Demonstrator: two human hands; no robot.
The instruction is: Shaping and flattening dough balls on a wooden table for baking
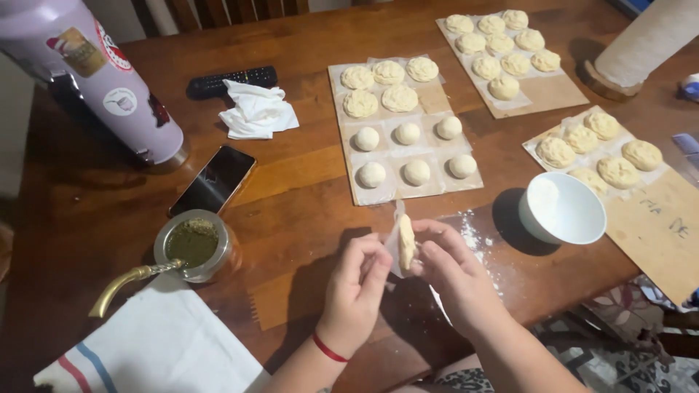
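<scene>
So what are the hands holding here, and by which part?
Both hands, left and right, hold one flattened dough disc upright by its edges, fingertips pinching the rim.

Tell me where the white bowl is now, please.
In the head view, the white bowl stands on the wooden table at the right, just beyond the right hand, beside a cardboard sheet with dough pieces.

A wooden table (291,196) carries three cardboard sheets of dough rounds, the middle one (403,131) nearest. A white bowl (562,209) sits to the right. At left stand a lilac flask (95,69), a phone (213,180), a metal cup of green herb (194,244), a remote (231,80) and a crumpled napkin (256,110).
</scene>
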